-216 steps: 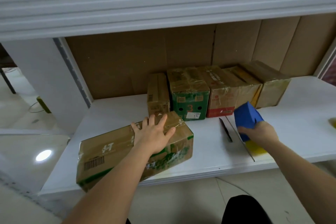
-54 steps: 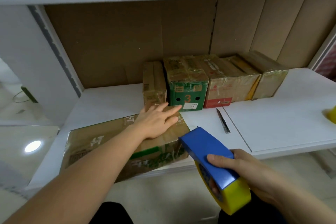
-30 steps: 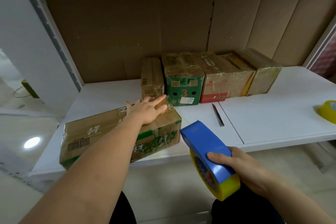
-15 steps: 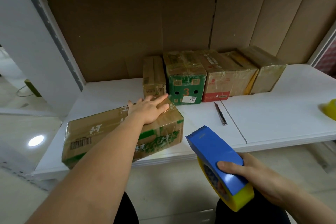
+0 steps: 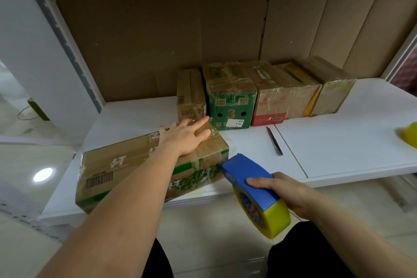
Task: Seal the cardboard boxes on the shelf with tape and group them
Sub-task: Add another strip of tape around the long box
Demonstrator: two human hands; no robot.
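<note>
Six cardboard boxes sit on the white shelf point(image 5: 338, 142): five in a back row point(image 5: 259, 92), one long box point(image 5: 135, 165), brown with green print, at the front edge. The left hand point(image 5: 185, 136) presses flat on it, fingers straight. The right hand point(image 5: 284, 194) grips a blue tape dispenser point(image 5: 252, 189) touching its end.

Yellow tape roll point(image 5: 409, 134) cut off at right edge of frame, label print on green box point(image 5: 230, 108) too small to read, long box point(image 5: 140, 165) partly hidden behind left forearm.
</note>
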